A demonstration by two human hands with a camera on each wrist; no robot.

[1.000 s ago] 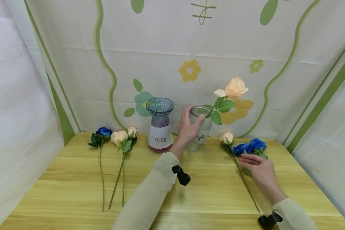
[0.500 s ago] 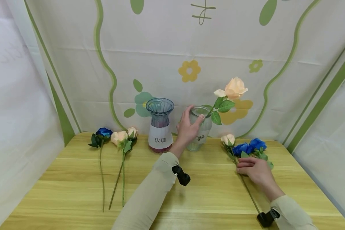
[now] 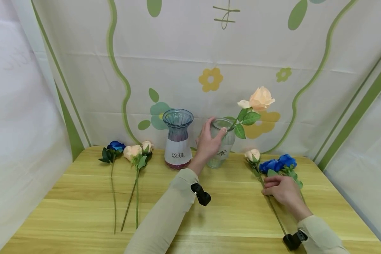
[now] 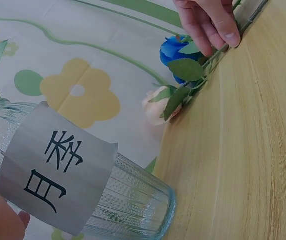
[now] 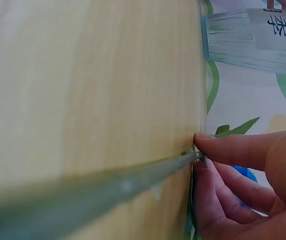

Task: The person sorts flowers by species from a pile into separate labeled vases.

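My left hand (image 3: pixel 207 143) grips the clear glass vase (image 3: pixel 228 141) near its rim, thumb in front. The vase stands upright with a white paper label (image 4: pixel 58 167) around it. One peach rose (image 3: pixel 261 98) leans out of it to the right. On the right of the table, my right hand (image 3: pixel 284 192) pinches the green stem (image 5: pixel 133 182) of a pale peach rose (image 3: pixel 252 155) between thumb and fingers. That rose lies on the table. Blue flowers (image 3: pixel 277 164) lie just beyond the right hand, their stems partly hidden by it.
A blue-and-pink glass vase (image 3: pixel 178 134) with a white label stands left of the clear one. On the left of the wooden table (image 3: pixel 82 208) lie a blue rose (image 3: pixel 115 146) and two peach roses (image 3: pixel 133 153). A printed cloth (image 3: pixel 165 70) hangs behind.
My right hand has moved slightly left and nearer from beside the blue flowers onto the pale rose's stem and taken hold of it. My left hand stays on the clear vase.
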